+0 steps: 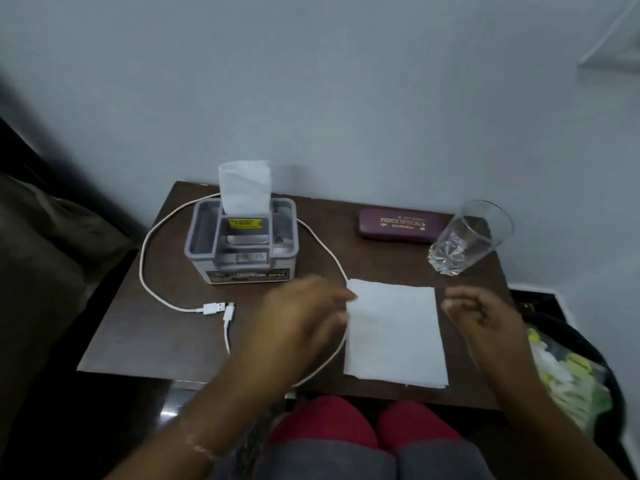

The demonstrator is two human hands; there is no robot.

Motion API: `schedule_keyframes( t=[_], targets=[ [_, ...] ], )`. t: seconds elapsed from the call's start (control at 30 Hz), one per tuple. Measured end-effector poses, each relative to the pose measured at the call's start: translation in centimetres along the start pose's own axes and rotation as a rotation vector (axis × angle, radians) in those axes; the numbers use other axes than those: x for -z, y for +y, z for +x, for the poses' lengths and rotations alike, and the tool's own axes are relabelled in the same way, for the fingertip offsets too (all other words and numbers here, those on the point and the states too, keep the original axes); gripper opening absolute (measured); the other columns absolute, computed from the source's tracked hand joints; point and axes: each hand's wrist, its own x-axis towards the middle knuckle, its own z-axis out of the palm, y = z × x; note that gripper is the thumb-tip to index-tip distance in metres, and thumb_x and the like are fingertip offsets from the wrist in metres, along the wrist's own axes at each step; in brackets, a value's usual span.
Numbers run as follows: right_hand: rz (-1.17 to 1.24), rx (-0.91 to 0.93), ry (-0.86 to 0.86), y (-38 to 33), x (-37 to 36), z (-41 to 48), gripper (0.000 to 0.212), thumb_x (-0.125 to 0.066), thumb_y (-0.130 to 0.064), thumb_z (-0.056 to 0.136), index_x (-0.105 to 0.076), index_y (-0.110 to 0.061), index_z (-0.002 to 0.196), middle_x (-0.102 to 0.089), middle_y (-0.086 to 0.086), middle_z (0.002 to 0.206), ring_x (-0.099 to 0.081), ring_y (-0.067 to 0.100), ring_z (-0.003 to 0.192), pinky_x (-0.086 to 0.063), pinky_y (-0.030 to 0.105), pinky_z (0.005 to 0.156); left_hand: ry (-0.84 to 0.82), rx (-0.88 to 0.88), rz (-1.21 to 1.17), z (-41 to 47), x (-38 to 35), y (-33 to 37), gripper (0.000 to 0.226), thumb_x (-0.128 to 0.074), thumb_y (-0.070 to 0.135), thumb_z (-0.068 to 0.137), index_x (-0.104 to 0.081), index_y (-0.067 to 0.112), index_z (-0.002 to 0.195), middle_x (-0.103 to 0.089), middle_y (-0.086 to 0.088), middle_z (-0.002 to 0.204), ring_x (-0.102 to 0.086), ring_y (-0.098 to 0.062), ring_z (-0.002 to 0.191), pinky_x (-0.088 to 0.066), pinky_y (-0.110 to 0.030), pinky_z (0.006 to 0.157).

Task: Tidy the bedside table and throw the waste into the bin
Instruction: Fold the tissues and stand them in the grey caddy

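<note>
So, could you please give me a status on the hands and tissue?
Left hand at left edge of flat white paper tissue, grip blurred. Right hand loose, empty, beside it. White charging cable loops along that edge.

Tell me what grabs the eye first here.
The white tissue lies flat at the front right of the table, with the left hand at its left edge and the right hand loosely curled beside its right edge. Behind, a white cable loops round the tissue box, and a bin with waste stands right of the table.
</note>
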Motion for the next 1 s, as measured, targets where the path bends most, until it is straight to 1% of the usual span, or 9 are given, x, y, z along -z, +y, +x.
schedule_keyframes(
  t=[0.1, 0.2, 0.23, 0.3, 0.37, 0.47, 0.77, 0.9, 1.0],
  targets=[
    [-0.092, -0.106, -0.017, 3.5, 0.4, 0.8, 0.025, -0.067, -0.013, 0.084, -0.064, -0.017, 0.109, -0.066, 0.001, 0.096, -0.061, 0.015, 0.082, -0.042, 0.01, 0.063, -0.274, 0.053, 0.15, 1.2, -5.1, 1.7, 0.055, -0.055, 0.041, 0.088, -0.039, 0.028, 0.139, -0.044, 0.007, 0.143, -0.037, -0.007, 0.132, -0.029, -0.029, 0.112],
    [-0.126, -0.132, -0.094, 5.1, -0.6, 2.4, 0.036, -0.064, -0.02, 0.086, -0.059, -0.018, 0.122, -0.061, 0.009, 0.111, -0.058, 0.01, 0.086, -0.039, 0.014, 0.068, -0.419, 0.167, 0.335, 2.6, -9.8, 2.9, 0.085, -0.051, 0.052, 0.087, -0.005, 0.018, 0.15, -0.003, 0.001, 0.16, 0.0, -0.015, 0.147, -0.003, -0.036, 0.118],
    [-0.103, -0.129, -0.108, 5.2, -1.0, 2.9, 0.034, -0.063, -0.021, 0.087, -0.06, -0.019, 0.121, -0.062, 0.008, 0.111, -0.058, 0.011, 0.088, -0.04, 0.015, 0.07, -0.43, 0.2, 0.389, 2.6, -11.1, 2.8, 0.093, -0.054, 0.058, 0.082, -0.008, 0.013, 0.15, -0.005, -0.004, 0.16, -0.005, -0.02, 0.147, -0.009, -0.04, 0.118],
    [-0.06, -0.119, -0.076, 5.1, -1.6, 3.4, 0.025, -0.062, -0.023, 0.088, -0.066, -0.021, 0.112, -0.064, 0.003, 0.11, -0.057, 0.009, 0.091, -0.042, 0.02, 0.076, -0.385, 0.213, 0.483, 2.1, -12.9, 2.7, 0.104, -0.06, 0.074, 0.063, -0.041, 0.004, 0.138, -0.042, -0.012, 0.146, -0.043, -0.026, 0.134, -0.04, -0.044, 0.103],
    [-0.066, -0.124, -0.032, 5.0, -2.1, 3.5, 0.016, -0.063, -0.027, 0.086, -0.07, -0.027, 0.101, -0.065, -0.003, 0.107, -0.058, 0.008, 0.091, -0.045, 0.025, 0.08, -0.319, 0.169, 0.562, 1.3, -14.5, 2.4, 0.1, -0.042, 0.08, 0.06, -0.054, 0.006, 0.126, -0.061, -0.009, 0.129, -0.06, -0.024, 0.117, -0.053, -0.044, 0.085],
    [-0.109, -0.147, 0.05, 5.1, -2.7, 3.4, 0.011, -0.064, -0.033, 0.083, -0.068, -0.034, 0.093, -0.064, -0.012, 0.1, -0.06, 0.011, 0.094, -0.049, 0.033, 0.078, -0.347, 0.104, 0.569, 0.9, -15.3, 2.2, 0.094, -0.025, 0.073, 0.067, -0.058, 0.006, 0.124, -0.061, -0.009, 0.128, -0.06, -0.024, 0.117, -0.054, -0.048, 0.085],
    [-0.15, -0.144, 0.287, 5.2, -4.0, 2.5, 0.01, -0.058, -0.033, 0.088, -0.068, -0.032, 0.087, -0.063, -0.011, 0.1, -0.058, 0.016, 0.091, -0.04, 0.027, 0.067, -0.434, 0.091, 0.638, 0.6, -15.4, 1.3, 0.087, -0.028, 0.07, 0.069, -0.062, 0.007, 0.119, -0.063, -0.007, 0.126, -0.063, -0.024, 0.111, -0.057, -0.042, 0.078],
    [-0.12, -0.141, 0.273, 5.1, -3.9, 2.6, 0.013, -0.061, -0.037, 0.085, -0.068, -0.033, 0.095, -0.06, -0.012, 0.107, -0.059, 0.014, 0.091, -0.046, 0.028, 0.07, -0.428, 0.091, 0.648, 0.3, -15.6, 1.1, 0.086, -0.028, 0.071, 0.073, -0.053, 0.008, 0.125, -0.061, -0.006, 0.129, -0.061, -0.023, 0.115, -0.055, -0.042, 0.081],
    [-0.179, -0.178, 0.205, 4.7, -3.5, 3.1, 0.011, -0.061, -0.037, 0.085, -0.069, -0.034, 0.092, -0.055, -0.013, 0.107, -0.054, 0.01, 0.082, -0.038, 0.024, 0.064, -0.443, 0.117, 0.645, 0.3, -15.4, 1.1, 0.085, -0.013, 0.071, 0.085, -0.051, 0.008, 0.127, -0.059, -0.007, 0.132, -0.06, -0.023, 0.117, -0.055, -0.041, 0.082]
  ],
)
